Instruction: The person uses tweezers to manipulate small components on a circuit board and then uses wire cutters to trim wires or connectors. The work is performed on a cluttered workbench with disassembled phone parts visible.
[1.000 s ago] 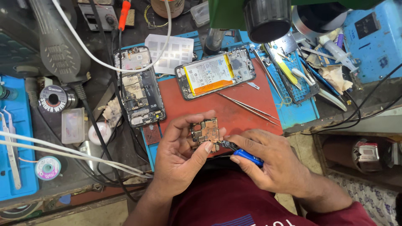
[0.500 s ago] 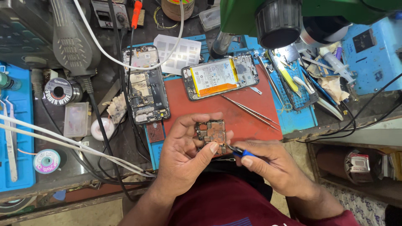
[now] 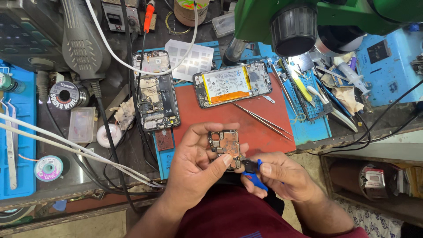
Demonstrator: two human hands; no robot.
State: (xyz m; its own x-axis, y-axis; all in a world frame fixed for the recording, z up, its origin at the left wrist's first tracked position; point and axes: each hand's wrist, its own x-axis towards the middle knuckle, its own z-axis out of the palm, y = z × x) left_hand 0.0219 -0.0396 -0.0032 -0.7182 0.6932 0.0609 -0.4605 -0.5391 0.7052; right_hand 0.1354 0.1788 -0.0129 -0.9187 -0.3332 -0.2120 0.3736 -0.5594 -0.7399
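My left hand (image 3: 198, 169) grips a small phone circuit board (image 3: 225, 146) with copper-coloured shielding, held up over the near edge of the red work mat (image 3: 207, 117). My right hand (image 3: 282, 178) holds a small blue-handled tool (image 3: 253, 174) whose dark tip touches the board's lower right corner. Both hands sit just above my lap, in front of the bench.
Two opened phones lie on the mat: a dark one (image 3: 154, 90) at left, one with a yellow-white battery (image 3: 231, 83) behind. Tweezers (image 3: 262, 119) lie at the mat's right. A green microscope (image 3: 308, 22) hangs above. Solder wire spools (image 3: 65, 94), cables and a blue tool tray (image 3: 308, 94) crowd the bench.
The view shifted slightly; both hands stayed together with the board. The tool tip moved in against the board's lower corner.
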